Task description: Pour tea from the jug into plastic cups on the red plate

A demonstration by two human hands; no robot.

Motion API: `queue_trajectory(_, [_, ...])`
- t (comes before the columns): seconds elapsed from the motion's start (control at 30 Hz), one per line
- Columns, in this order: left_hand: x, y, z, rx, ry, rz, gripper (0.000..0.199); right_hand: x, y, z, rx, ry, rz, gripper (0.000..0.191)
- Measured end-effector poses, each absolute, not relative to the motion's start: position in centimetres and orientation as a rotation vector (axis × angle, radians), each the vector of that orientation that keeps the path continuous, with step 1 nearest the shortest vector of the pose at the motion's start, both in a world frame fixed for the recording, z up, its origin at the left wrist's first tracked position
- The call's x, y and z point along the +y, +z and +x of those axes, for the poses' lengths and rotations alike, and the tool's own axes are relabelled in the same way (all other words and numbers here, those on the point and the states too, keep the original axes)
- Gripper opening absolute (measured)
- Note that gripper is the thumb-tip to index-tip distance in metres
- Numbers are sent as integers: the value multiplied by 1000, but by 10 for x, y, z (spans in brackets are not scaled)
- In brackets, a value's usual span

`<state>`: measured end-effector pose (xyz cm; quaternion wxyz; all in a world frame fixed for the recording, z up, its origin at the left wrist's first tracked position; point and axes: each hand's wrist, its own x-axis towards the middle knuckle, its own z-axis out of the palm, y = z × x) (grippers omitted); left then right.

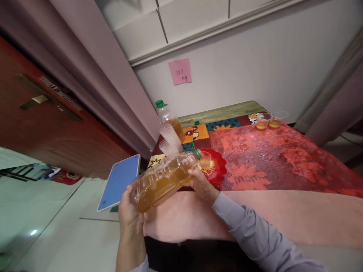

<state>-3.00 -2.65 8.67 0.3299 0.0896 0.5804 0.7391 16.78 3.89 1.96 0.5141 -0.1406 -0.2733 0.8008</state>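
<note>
A large clear plastic bottle (161, 181) of yellow-brown liquid lies tilted between my hands. My left hand (129, 207) grips its base, and my right hand (202, 185) holds it near the neck. The bottle's mouth, with a green ring, points right over a clear plastic cup (206, 162). That cup sits on a red scalloped plate (219, 166) with a gold pattern. Whether liquid is flowing out I cannot tell. Just behind the bottle stand stacks of clear plastic cups (169, 136).
A second bottle (170, 119) with a green cap stands at the table's back left. A loose green cap (197, 123) lies nearby. Two cups (263, 121) with some liquid stand at the back right. A blue board (120, 181) is left of the table (252, 151).
</note>
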Motion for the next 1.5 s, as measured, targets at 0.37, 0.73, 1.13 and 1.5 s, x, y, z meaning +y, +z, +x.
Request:
queue_trajectory(0.37, [-24,91,-24,1503,1946,205,14,42,9,165,-650,1959,-330,67])
queue_trajectory(0.73, [-26,88,-28,1530,1958,229,13,43,7,166,-646,1954,-321,62])
queue_trajectory(1.13, [-24,87,-28,1527,1952,233,12,43,6,166,-644,1966,-353,60])
queue_trajectory(1.5, [-24,89,-24,1556,1944,251,15,43,8,167,-638,1966,-359,62])
